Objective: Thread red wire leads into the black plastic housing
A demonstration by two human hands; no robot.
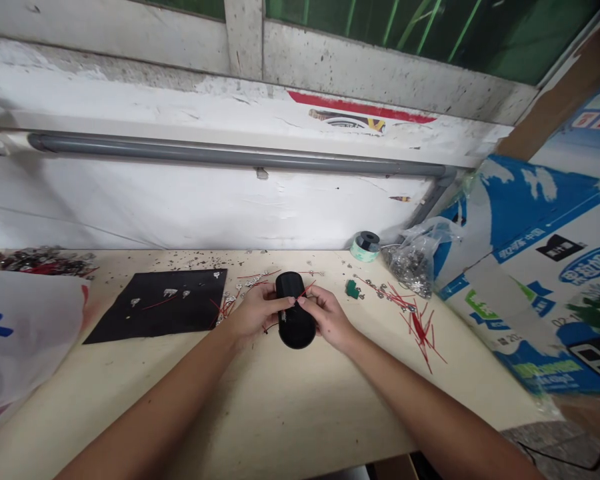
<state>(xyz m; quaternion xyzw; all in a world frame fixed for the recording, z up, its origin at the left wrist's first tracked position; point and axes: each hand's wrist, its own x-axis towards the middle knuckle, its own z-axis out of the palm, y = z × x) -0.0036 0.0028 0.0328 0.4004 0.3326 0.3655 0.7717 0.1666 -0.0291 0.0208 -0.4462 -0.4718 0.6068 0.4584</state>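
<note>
Red wire (306,291) sits in a narrow pinch between left hand (257,311) and right hand (329,317), above a black oval block (296,330); loose red wires (419,330) remain heaped at right.

Flat, even light spreads across a pale table (280,407), leaving only faint, soft shadows beneath the left hand (257,312) and right hand (327,317). Wide-angle distortion bows the wall pipe (230,155) and tilts lines toward the frame's edges. A plastic bag (415,257) at right catches small glints, while a green window (430,33) along the top edge sits darker. Detail softens slightly toward the lower right corner.
</note>
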